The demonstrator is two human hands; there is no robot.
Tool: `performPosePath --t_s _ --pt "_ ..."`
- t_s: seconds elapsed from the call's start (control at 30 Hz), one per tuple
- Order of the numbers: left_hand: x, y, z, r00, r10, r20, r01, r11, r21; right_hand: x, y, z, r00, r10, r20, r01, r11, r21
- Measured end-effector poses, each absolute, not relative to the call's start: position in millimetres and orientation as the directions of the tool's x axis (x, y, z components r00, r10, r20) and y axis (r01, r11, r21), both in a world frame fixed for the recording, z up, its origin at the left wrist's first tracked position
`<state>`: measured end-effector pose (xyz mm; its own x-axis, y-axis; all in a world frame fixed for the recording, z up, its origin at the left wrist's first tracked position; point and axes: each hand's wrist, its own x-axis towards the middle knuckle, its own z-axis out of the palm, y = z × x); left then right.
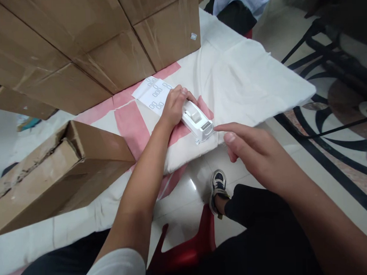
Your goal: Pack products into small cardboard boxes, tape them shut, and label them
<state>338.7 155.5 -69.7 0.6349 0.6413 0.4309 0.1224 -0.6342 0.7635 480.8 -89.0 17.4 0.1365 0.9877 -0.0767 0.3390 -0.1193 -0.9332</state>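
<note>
My left hand (173, 106) is closed around the far end of a white plastic device (198, 121) that lies on the pink and white cloth (131, 123) near the table's front edge. My right hand (251, 148) hovers just right of the device, its index finger stretched out toward the device's near end and the other fingers curled, holding nothing. A white printed sheet (153, 94) with small box outlines lies flat just behind my left hand.
Large cardboard boxes (85, 40) stand at the back of the table, and another cardboard box (51, 171) lies at the left. A red stool (188, 246) and my shoe (218, 188) are below. Another person's clothing (241, 5) shows at the far edge.
</note>
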Motion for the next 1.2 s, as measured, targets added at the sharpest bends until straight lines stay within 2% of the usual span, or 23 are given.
performPosePath --t_s 0.13,0.43,0.93,1.2 --pt "338.4 153.9 -67.9 0.642 0.631 0.435 0.13 -0.648 0.75 477.9 -86.7 19.3 0.147 0.984 -0.099 0.384 -0.149 -0.911" --pt "339.3 151.0 -65.2 0.649 0.604 0.462 0.148 -0.696 0.703 474.8 -85.6 26.1 0.183 0.963 -0.199 0.349 -0.253 -0.902" --pt "339.4 151.6 -65.4 0.655 0.612 0.442 0.15 -0.68 0.718 470.8 -95.6 21.7 0.131 0.989 -0.065 0.55 -0.127 -0.825" --pt "338.5 152.1 -65.5 0.665 0.6 0.445 0.151 -0.692 0.706 472.4 -96.8 17.6 0.14 0.988 -0.067 0.563 -0.135 -0.815"
